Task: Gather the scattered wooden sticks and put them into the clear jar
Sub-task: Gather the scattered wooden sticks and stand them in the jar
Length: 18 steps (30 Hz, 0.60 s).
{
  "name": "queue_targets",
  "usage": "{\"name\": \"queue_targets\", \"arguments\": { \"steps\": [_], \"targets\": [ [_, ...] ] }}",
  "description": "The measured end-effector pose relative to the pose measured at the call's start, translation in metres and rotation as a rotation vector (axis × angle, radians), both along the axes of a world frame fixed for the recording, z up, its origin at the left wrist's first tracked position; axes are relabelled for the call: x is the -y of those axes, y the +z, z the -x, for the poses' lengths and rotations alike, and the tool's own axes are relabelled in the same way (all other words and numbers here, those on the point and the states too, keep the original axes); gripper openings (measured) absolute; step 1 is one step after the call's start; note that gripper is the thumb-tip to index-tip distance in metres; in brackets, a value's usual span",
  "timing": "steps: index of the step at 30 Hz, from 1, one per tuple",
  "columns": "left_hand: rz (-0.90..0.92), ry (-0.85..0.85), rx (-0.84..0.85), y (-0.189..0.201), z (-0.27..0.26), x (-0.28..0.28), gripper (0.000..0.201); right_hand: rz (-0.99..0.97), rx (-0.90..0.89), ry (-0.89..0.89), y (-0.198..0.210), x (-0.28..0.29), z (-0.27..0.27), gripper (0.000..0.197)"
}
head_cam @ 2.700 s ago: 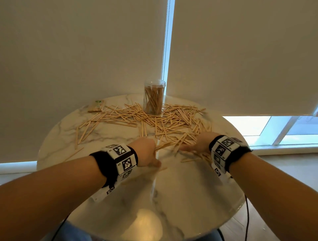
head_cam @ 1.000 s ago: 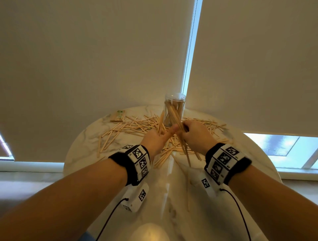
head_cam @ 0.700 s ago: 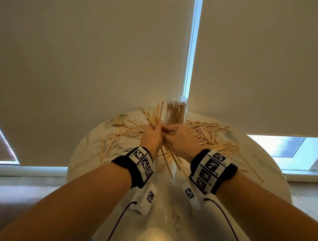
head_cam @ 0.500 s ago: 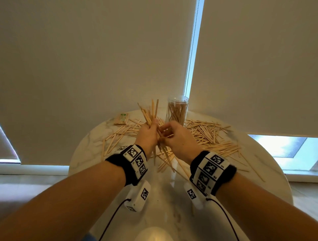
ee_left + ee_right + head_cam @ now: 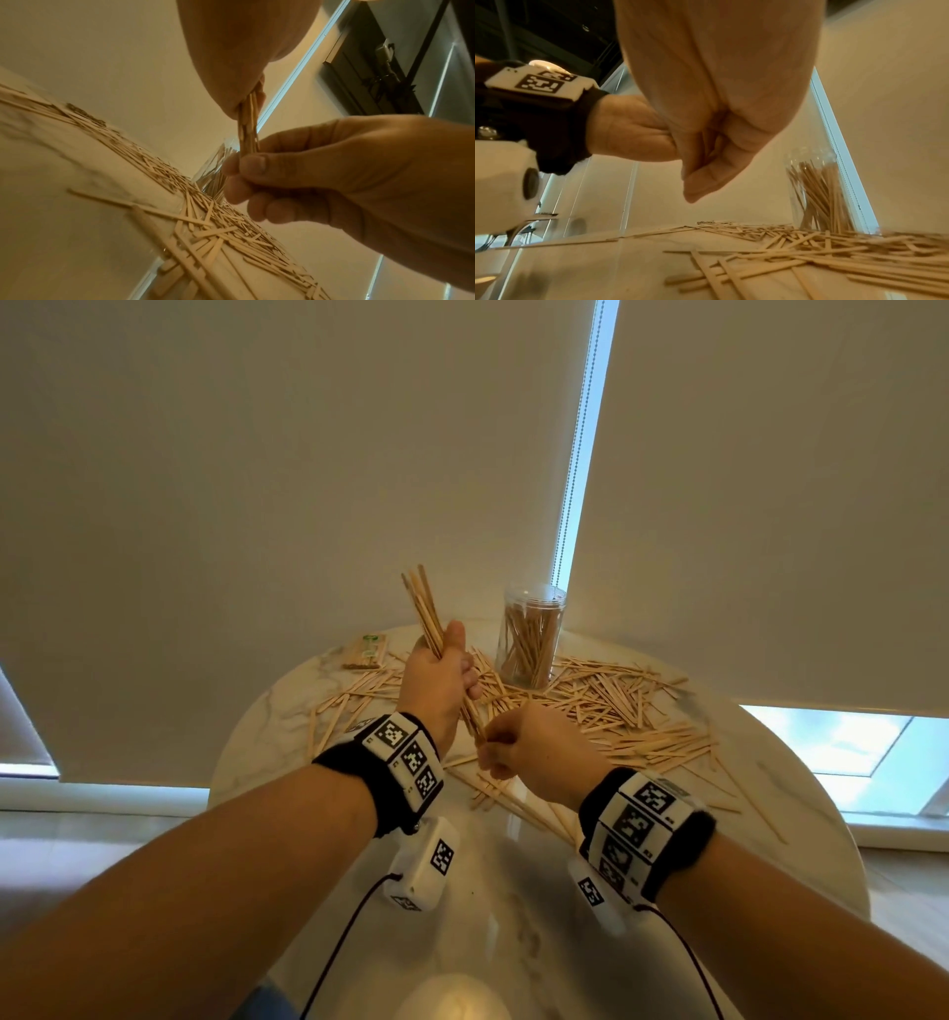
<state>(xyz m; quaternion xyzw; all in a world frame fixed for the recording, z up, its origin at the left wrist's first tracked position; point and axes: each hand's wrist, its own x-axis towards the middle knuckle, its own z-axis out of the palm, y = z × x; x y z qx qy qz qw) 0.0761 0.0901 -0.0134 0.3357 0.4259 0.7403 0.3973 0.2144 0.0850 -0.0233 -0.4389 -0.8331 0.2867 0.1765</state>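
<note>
My left hand point(image 5: 445, 671) grips a bundle of wooden sticks point(image 5: 427, 614) at mid-length. It holds the bundle tilted above the round marble table point(image 5: 801, 819), left of the clear jar point(image 5: 531, 634). The jar stands upright at the table's back and holds many sticks. My right hand point(image 5: 495, 748) pinches the bundle's lower end from below; in the left wrist view its thumb and fingers point(image 5: 253, 165) close on the bundle point(image 5: 248, 130). Many loose sticks point(image 5: 616, 706) lie scattered around the jar. The jar point(image 5: 818, 192) and loose sticks point(image 5: 834, 253) also show in the right wrist view.
A small packet with a green label point(image 5: 367, 652) lies at the table's back left. Roller blinds and a bead chain point(image 5: 571, 495) hang right behind the jar. The table's near half point(image 5: 488, 891) carries few sticks. Cables run from both wrist units.
Both hands lifted a handful of sticks off the table. The left hand has since risen and now holds them as a tight, steeper bundle, while the right hand slid down to its lower end.
</note>
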Motion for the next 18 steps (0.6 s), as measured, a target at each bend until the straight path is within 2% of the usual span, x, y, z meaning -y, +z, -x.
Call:
{"name": "queue_targets", "arguments": {
  "steps": [3, 5, 6, 9, 10, 13, 15, 17, 18],
  "targets": [
    [0.038, -0.066, -0.046, 0.000, 0.000, 0.004, 0.038, 0.013, -0.166, -0.057, -0.001, 0.001, 0.002, 0.007],
    [0.078, -0.092, -0.077, -0.005, 0.000, 0.006, 0.046, 0.070, -0.284, -0.060, 0.003, 0.001, 0.003, 0.015],
    [0.099, -0.079, -0.104, -0.007, 0.000, 0.006, 0.048, 0.099, -0.272, -0.042, 0.005, 0.001, 0.004, 0.022],
    [0.182, 0.006, -0.248, -0.013, 0.002, 0.005, 0.047, 0.083, 0.014, 0.021, 0.016, -0.005, -0.001, 0.046],
    [0.203, 0.008, -0.272, -0.014, 0.003, 0.007, 0.044, 0.044, 0.022, 0.010, 0.021, -0.009, -0.003, 0.049],
    [0.276, -0.125, -0.329, -0.019, 0.002, 0.013, 0.031, -0.080, -0.311, -0.152, 0.045, -0.015, -0.011, 0.051],
    [0.336, -0.251, -0.476, -0.023, -0.004, 0.019, 0.025, -0.122, -0.445, -0.207, 0.060, -0.019, -0.013, 0.059],
    [0.354, -0.349, -0.710, -0.025, -0.014, 0.023, 0.027, -0.214, -0.350, -0.195, 0.069, -0.022, -0.011, 0.054],
    [0.338, -0.379, -0.799, -0.025, -0.019, 0.025, 0.032, -0.241, -0.225, -0.169, 0.070, -0.023, -0.011, 0.048]
  ]
}}
